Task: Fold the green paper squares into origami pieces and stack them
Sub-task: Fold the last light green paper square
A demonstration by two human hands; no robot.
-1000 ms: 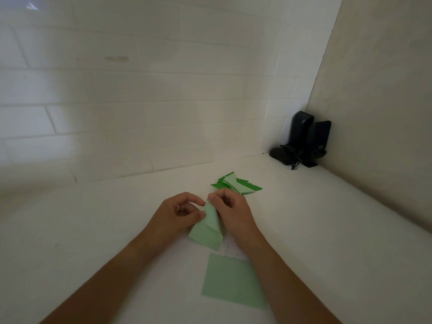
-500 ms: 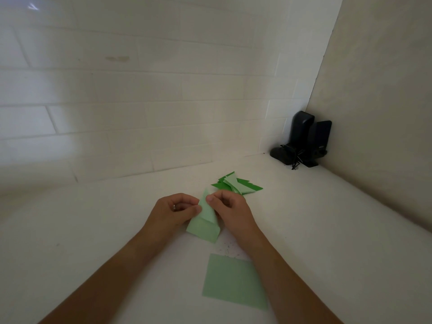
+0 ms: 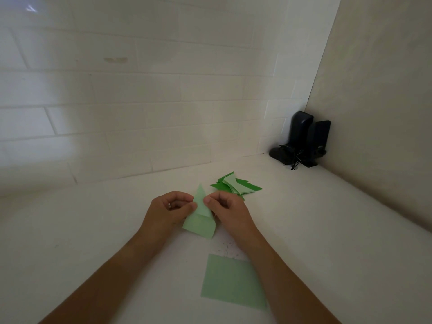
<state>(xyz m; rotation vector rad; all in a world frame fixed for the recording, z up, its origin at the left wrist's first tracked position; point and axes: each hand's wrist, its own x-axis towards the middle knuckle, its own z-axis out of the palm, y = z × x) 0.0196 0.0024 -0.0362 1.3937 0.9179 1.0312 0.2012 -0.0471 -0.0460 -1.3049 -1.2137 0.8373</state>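
Observation:
A light green paper piece, folded to a point at its far end, is held just above the white counter. My left hand pinches its left edge and my right hand pinches its right edge, both with curled fingers. Behind my right hand lies a stack of folded green pieces, dark and light green. A flat green paper square lies near me, partly under my right forearm.
A black device with a cord stands in the far right corner. White tiled wall runs along the back and a beige wall closes the right side.
The held piece has been turned and pushed forward, so its pointed tip now stands up between my hands. Both hands shifted slightly away from me.

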